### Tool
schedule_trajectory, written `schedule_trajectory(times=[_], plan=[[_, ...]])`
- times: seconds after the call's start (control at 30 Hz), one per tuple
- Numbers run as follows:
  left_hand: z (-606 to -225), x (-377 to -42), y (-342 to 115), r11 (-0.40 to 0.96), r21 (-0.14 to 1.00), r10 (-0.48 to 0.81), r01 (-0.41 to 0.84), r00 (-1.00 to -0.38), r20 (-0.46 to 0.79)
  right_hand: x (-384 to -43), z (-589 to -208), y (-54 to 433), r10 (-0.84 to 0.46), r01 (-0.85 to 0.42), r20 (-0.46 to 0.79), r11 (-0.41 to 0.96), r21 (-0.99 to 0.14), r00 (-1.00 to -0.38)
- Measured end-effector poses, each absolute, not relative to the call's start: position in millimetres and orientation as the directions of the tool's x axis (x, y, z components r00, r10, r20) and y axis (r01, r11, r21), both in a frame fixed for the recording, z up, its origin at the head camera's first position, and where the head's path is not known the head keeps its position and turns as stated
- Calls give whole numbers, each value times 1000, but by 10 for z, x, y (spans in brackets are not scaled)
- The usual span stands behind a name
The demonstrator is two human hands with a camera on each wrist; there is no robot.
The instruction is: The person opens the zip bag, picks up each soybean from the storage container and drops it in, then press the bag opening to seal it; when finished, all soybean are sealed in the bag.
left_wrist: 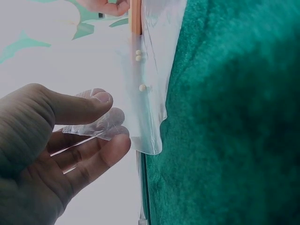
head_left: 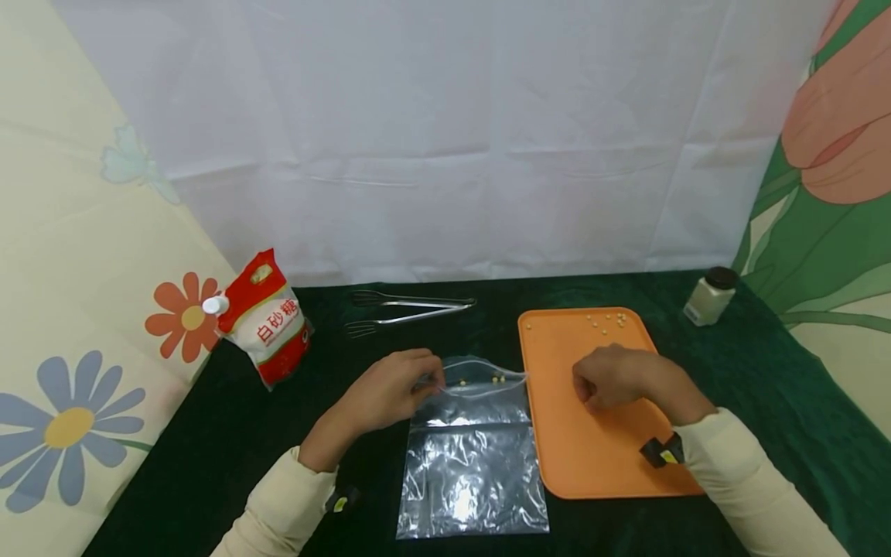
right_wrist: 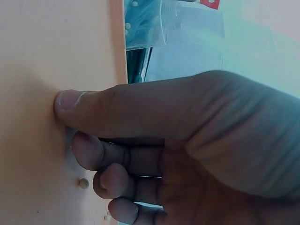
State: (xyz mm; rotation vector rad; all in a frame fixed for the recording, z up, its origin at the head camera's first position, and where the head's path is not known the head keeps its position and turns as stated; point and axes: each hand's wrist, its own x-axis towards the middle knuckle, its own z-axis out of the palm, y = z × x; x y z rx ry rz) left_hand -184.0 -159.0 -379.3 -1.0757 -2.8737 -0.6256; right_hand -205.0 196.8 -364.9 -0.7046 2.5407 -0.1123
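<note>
A clear zip-top plastic bag (head_left: 473,464) lies flat, its mouth parted towards the back. My left hand (head_left: 400,387) pinches the left side of the bag's mouth between thumb and fingers, as the left wrist view shows. A few small round yellowish beans (left_wrist: 142,87) are inside the bag near the opening. My right hand (head_left: 616,377) is over the orange tray (head_left: 585,456), its thumb tip (right_wrist: 70,101) touching the surface and its other fingers bent. One bean (right_wrist: 83,183) lies beside those fingertips. Whether anything sits between thumb and index finger is hidden.
Several loose beans (head_left: 605,321) are scattered at the tray's far end. Metal tongs (head_left: 418,304) lie behind the bag. A red and white sugar bag (head_left: 267,321) with a white cap stands at the left. A dark-lidded jar (head_left: 710,298) stands at the right back.
</note>
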Motion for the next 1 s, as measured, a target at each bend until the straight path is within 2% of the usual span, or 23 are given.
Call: schedule_trajectory(times=[0.1, 0.23, 0.57, 1.0], plan=[[-3793, -1840, -1589, 683, 366, 629, 633, -763, 146, -2058, -3649, 1976, -513, -464, -439, 857, -223, -738], [-3786, -1842, -1586, 681, 370, 630, 631, -763, 143, -2086, -3646, 1994, -583, -497, -405, 812, -306, -705], [-3781, -1841, -1583, 682, 370, 629, 631, -764, 142, -2164, -3615, 1994, -764, -620, -210, 626, -473, -610], [-3787, -1839, -1587, 674, 372, 634, 638, -758, 153, -2228, -3659, 1965, -801, -687, 33, 491, -537, -598]])
